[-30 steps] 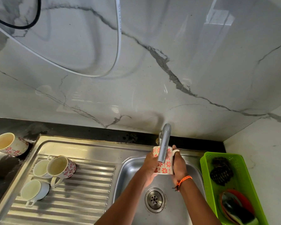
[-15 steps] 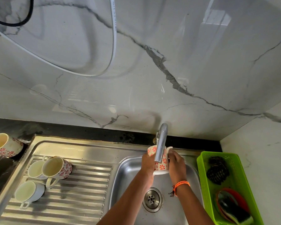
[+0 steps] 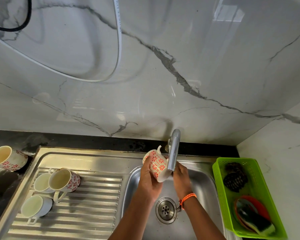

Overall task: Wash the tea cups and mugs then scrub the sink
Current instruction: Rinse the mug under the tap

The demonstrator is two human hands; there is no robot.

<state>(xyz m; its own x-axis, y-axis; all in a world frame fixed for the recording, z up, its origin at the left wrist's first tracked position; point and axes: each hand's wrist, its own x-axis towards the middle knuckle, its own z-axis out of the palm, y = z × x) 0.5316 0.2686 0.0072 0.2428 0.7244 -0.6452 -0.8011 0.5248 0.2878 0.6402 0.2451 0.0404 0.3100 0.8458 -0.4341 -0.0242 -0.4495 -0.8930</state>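
Left hand [image 3: 148, 181] gripping tilted floral mug [image 3: 156, 165] over sink basin [image 3: 203, 184], under tap [image 3: 173, 151]; right hand [image 3: 181, 179] at mug's near-right end, grip indiscernible; four more cups on drainboard [image 3: 93, 196] and counter, far left.

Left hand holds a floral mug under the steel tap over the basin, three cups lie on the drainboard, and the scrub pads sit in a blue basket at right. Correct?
Not quite: the head view shows the plastic basket is green. The left hand, red-flowered white mug, steel tap and three drainboard cups are as stated.
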